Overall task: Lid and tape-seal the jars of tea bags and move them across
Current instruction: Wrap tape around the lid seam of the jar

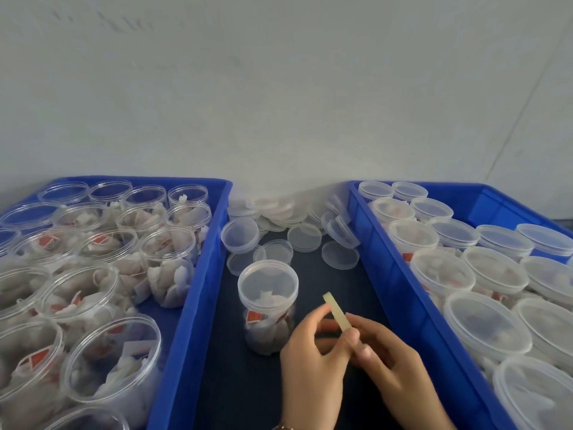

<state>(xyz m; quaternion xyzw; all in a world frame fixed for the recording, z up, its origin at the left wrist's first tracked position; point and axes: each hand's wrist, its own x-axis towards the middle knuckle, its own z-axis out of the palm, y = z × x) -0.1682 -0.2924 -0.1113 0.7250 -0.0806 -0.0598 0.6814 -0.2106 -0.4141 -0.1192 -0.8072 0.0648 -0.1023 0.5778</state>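
Observation:
A clear jar of tea bags point(268, 308) with a translucent lid pressed on stands upright on the dark table between two blue crates. Just right of it and nearer to me, my left hand point(310, 364) and my right hand point(390, 367) meet. Together they pinch a short pale yellowish strip of tape point(337, 311), which sticks up and to the left from between the fingertips. Neither hand touches the jar. Loose lids point(305, 237) lie heaped at the back of the table.
The left blue crate point(198, 274) holds several open jars of tea bags. The right blue crate point(393, 274) holds several lidded jars. A pale wall rises behind. Dark table surface point(341, 274) shows between the crates.

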